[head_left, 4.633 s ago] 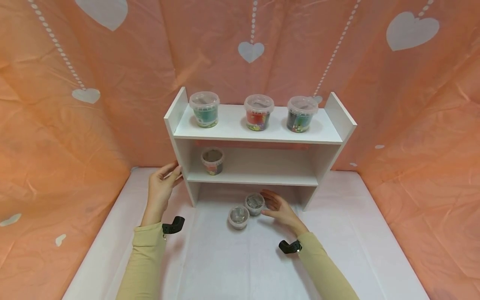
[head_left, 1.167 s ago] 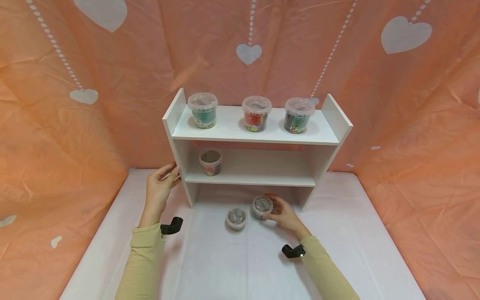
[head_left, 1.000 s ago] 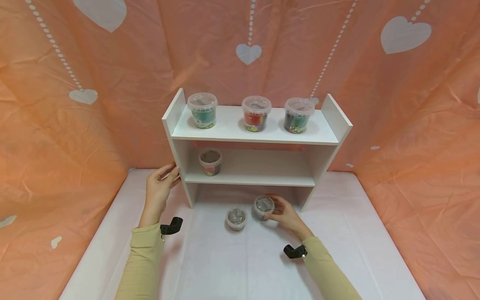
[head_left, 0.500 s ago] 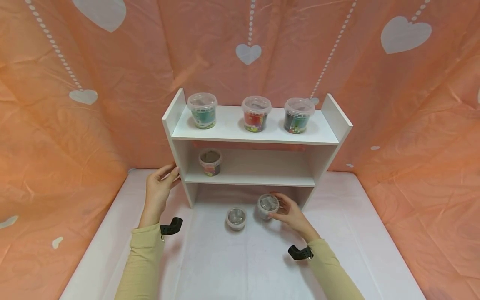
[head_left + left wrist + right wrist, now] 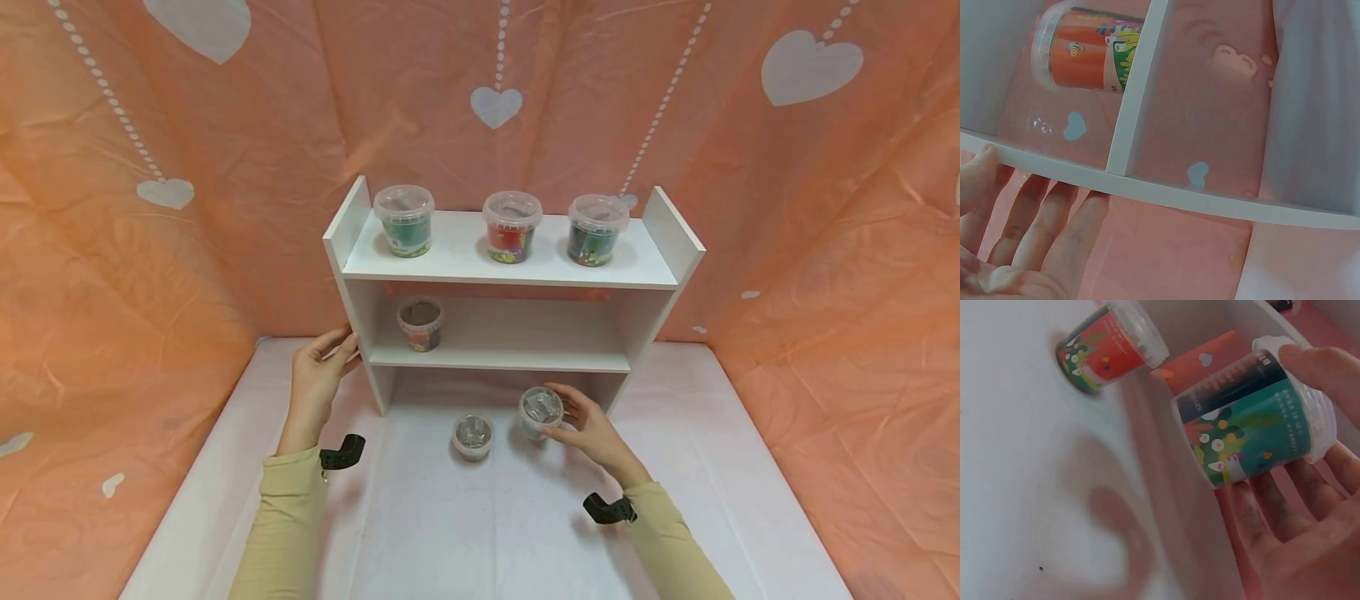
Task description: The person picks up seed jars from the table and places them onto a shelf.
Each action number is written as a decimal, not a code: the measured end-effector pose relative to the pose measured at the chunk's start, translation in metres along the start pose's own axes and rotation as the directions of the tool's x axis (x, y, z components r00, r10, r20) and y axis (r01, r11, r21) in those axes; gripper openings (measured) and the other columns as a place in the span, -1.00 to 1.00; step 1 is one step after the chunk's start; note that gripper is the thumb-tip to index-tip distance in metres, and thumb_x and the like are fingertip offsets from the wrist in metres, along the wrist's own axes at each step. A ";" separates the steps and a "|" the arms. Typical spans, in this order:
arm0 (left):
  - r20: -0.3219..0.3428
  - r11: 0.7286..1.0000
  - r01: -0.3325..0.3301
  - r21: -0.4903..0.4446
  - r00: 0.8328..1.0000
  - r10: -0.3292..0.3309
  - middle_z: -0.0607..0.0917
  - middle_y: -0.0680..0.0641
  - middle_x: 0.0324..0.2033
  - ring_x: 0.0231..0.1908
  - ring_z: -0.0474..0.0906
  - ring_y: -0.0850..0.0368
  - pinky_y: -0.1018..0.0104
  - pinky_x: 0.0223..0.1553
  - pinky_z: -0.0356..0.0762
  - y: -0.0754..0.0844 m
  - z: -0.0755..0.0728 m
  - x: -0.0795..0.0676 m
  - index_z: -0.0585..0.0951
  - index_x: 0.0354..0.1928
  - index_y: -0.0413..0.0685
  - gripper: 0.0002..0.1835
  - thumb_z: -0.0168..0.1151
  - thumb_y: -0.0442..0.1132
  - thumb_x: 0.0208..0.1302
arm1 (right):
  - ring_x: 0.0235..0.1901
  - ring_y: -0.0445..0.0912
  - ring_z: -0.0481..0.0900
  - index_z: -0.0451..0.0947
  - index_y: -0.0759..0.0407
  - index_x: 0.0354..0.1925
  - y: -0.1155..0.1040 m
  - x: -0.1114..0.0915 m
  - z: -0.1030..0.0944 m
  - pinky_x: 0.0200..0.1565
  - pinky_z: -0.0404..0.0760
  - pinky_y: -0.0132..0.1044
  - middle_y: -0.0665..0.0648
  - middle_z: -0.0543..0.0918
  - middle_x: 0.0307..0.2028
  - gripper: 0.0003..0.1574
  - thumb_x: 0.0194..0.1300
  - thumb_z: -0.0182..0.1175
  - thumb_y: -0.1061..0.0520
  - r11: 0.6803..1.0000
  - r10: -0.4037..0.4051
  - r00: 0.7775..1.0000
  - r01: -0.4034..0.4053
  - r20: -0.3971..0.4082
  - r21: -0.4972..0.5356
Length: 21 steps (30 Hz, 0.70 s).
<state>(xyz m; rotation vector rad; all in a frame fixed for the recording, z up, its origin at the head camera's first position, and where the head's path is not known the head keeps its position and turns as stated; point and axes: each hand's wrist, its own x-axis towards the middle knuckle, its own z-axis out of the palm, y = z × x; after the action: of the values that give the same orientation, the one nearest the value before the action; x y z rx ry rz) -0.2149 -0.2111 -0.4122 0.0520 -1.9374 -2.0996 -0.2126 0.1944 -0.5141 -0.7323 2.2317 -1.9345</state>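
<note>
My right hand (image 5: 596, 432) grips a small plastic tub (image 5: 1250, 419) with a green and black floral label and a clear lid, thumb at the lid's rim and fingers along the far side. It is held off the cloth, tilted, before the lowest opening of the white shelf (image 5: 517, 364); its shadow falls on the table. A second tub (image 5: 1104, 350), red-labelled, stands on the table to its left. My left hand (image 5: 318, 375) rests its fingertips against the shelf's left side panel, fingers (image 5: 1054, 219) straight and thumb beside the panel edge.
On the top board stand a green tub (image 5: 408, 229), a red tub (image 5: 512, 237) and a dark green tub (image 5: 594, 242). One more tub (image 5: 423, 333) sits at the left of the middle board. An orange curtain (image 5: 150, 275) with hearts surrounds the white-covered table (image 5: 450, 533).
The right hand has taken hold of the tub, drawn it right, away from the other tub on the table, and raised it. The left hand stays at the shelf's side.
</note>
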 end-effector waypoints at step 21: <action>-0.012 1.000 -0.004 -0.005 1.000 0.004 0.61 -0.09 -0.03 -0.15 0.65 0.16 0.06 0.04 0.52 -0.001 0.000 -0.001 0.48 0.15 -0.44 -0.56 0.23 -0.30 0.31 | 0.13 -0.04 0.43 0.22 0.39 0.33 -0.028 -0.006 -0.005 0.18 0.43 -0.25 0.31 0.42 0.18 -0.13 0.11 0.36 0.40 0.999 -0.053 0.997 0.052 0.060 0.003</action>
<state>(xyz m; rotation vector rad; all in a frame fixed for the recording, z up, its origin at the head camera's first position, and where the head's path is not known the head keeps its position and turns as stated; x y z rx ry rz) -0.2144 -0.2110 -0.4128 0.0597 -1.9230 -2.0968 -0.2015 0.1994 -0.4882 -0.8452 2.1977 -1.9105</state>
